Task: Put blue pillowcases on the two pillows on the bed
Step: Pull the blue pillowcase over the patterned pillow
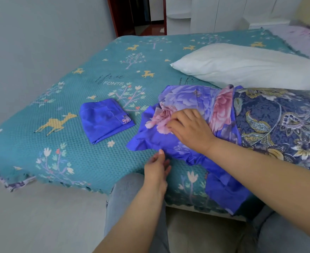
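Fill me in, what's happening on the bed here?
A person is working a blue floral pillowcase onto a paisley-patterned pillow at the bed's near edge. The right hand rests on the bunched fabric; the left hand is open beside its lower hem. A second blue pillowcase lies folded on the teal bedspread, and a bare white pillow waits behind.
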Tool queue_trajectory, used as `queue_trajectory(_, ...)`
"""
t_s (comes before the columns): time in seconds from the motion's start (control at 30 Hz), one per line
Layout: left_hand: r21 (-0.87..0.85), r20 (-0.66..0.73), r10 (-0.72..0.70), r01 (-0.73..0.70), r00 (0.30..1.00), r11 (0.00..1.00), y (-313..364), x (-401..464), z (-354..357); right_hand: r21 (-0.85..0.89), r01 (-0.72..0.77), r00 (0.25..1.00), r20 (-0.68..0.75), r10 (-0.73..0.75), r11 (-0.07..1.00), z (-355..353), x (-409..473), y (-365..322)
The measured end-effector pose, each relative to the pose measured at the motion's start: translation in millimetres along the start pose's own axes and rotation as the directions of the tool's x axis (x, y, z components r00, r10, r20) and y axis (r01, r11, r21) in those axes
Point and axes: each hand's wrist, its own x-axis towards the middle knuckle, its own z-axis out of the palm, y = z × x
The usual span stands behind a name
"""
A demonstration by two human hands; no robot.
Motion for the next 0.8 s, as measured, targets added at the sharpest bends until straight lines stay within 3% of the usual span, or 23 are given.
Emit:
queue_trajectory(0.07,-0.059,0.024,0.002,0.0,1.0,0.998,-2,6,4,0.036,0.174,0.983,0.045,-0.175,0.984,-1,-4,0)
queue_trajectory(0.13,-0.077,0.002,0.016,-0.016,1.0,0.997,-5,10,8,0.07,0.245,0.958,0.135,-0.252,0.967,-1,-8,1)
queue_trajectory(0.23,-0.104,-0.048,0.03,-0.035,0.998,0.994,-11,13,12,0.099,0.255,0.935,0.229,-0.271,0.962,-6,-14,1)
queue_trajectory(0.4,-0.064,-0.089,0.086,-0.092,0.992,0.994,-20,11,19,0.159,0.293,0.912,0.249,-0.326,0.943,-13,-22,9)
queue_trajectory(0.57,0.08,0.014,0.038,-0.039,0.999,0.996,-39,-6,41,0.21,0.301,0.855,0.373,-0.36,0.93,-2,-23,17)
queue_trajectory(0.7,0.217,0.057,0.036,-0.047,0.998,0.975,-31,1,43,0.264,0.303,0.852,0.356,-0.385,0.915,-2,-14,25)
queue_trajectory(0.8,0.228,0.061,0.008,-0.021,0.998,0.973,-26,5,34,0.21,0.357,0.857,0.313,-0.409,0.91,-12,-10,26)
